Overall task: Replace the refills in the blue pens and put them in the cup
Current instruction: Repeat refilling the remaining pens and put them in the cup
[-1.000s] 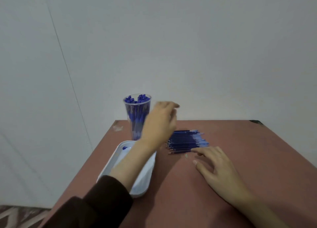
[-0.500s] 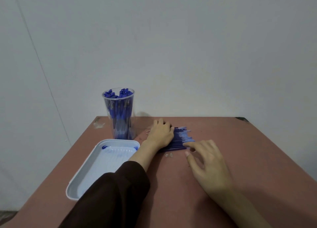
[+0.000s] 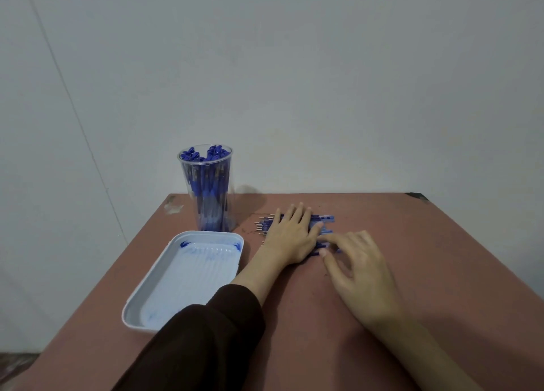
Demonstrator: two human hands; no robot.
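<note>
Blue refills [image 3: 325, 218] lie piled on the reddish surface [image 3: 441, 258], right of a clear cup [image 3: 229, 214] full of blue pens [image 3: 206, 184]. The left hand [image 3: 290, 237] lies flat on the pile, fingers straight. The right hand's [image 3: 363, 270] fingers touch the pile's right end; whether they pinch a refill is unclear.

The tall clear cup [image 3: 206, 224] is standing up straight, holding lots of blue pens [image 3: 209, 181] with their tops pointing up. The thin blue refills [image 3: 323, 218] are lying flat in a pile near it, partly under your left hand [image 3: 290, 237].
</note>
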